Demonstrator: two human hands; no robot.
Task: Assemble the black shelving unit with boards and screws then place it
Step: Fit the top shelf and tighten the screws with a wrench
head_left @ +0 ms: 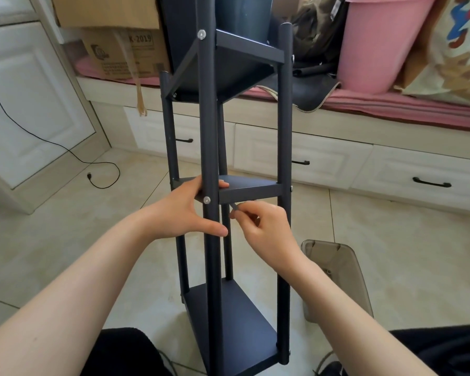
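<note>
left hand curled round the middle board and near pole of the black shelving unit, right hand pinching a small grey tool under that board's front edge, unit lying tilted over the tiled floor between the knees, beside a brown plastic tray.

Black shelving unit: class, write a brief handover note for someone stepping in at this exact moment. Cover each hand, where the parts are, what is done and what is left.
Left hand: grips the middle board and the front pole, steadying them.
Right hand: pinches a small hex key just under the middle board.
Shelving unit: upright on the tiled floor, three boards on four poles.
Done: screws show at the front joints.
Left: finish tightening, then place the unit.
</note>
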